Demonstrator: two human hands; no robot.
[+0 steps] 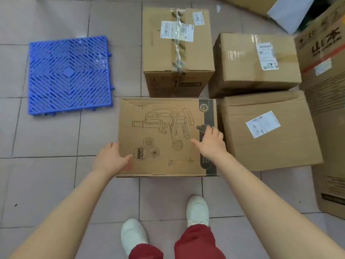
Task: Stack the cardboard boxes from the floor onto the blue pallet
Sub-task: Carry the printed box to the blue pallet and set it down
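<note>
Reaching down over the flat brown cardboard box printed with a line drawing of a machine (164, 137), the person has both hands spread wide and holding nothing. The left hand (110, 158) lies at the box's 8 o'clock corner, thumb on the top face, fingers over the left edge. The right hand (211, 142) rests on the dark printed strip at 3 o'clock. The box lies on the tiled floor (46, 180), just ahead of the white shoes (197, 210), touching or nearly touching the tall taped brown carton (177, 53) at 12 o'clock and the creased brown carton with a white label (267, 131) at 3 o'clock. The empty blue slatted plastic pallet (70, 74) sits at 10 o'clock, apart from the boxes.

The box looks stiff and clean-edged, probably manageable by one person; its weight cannot be judged. Smooth card may slip, so palms on opposite side walls, fingers hooked under the bottom edges, seem safest. The right side is crowded by the neighbouring carton.
</note>
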